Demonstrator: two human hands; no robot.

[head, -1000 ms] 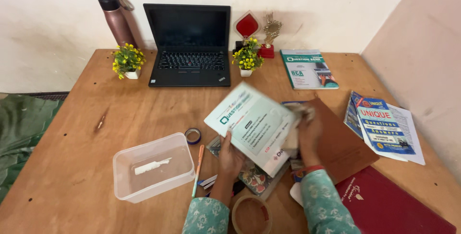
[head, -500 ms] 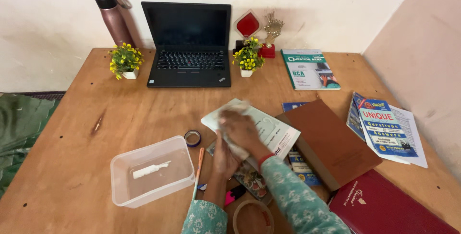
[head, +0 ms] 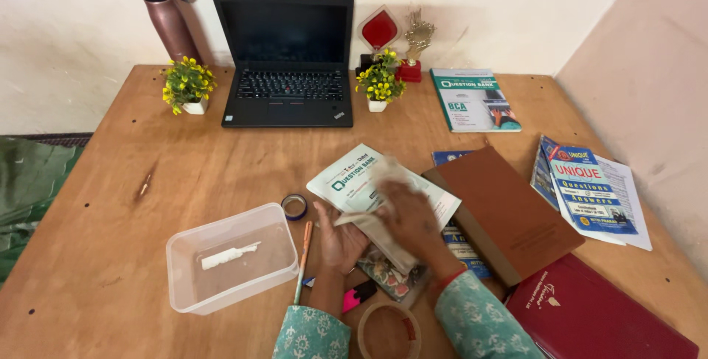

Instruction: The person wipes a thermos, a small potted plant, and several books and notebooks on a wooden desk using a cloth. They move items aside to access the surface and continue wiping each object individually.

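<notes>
Two small flower pots stand at ten and twelve o'clock on your bench (head: 184,182). One clear plastic tub (head: 231,257) sits at eight. Your left hand (head: 341,241) grips the white booklet (head: 354,178) from below at centre; your right hand (head: 409,215) presses a blurred pale cloth (head: 380,235) flat on it, hiding its lower cover.

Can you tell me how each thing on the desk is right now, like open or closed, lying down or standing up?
laptop: open, screen dark.
bottle: upright, cap on.
plastic box: no lid, small white piece inside.
white booklet: closed, slightly tilted, held by left hand.
right hand: pressing a cloth on the booklet.
brown book: closed, flat.
red book: closed, flat.
tape roll: lying flat.
</notes>
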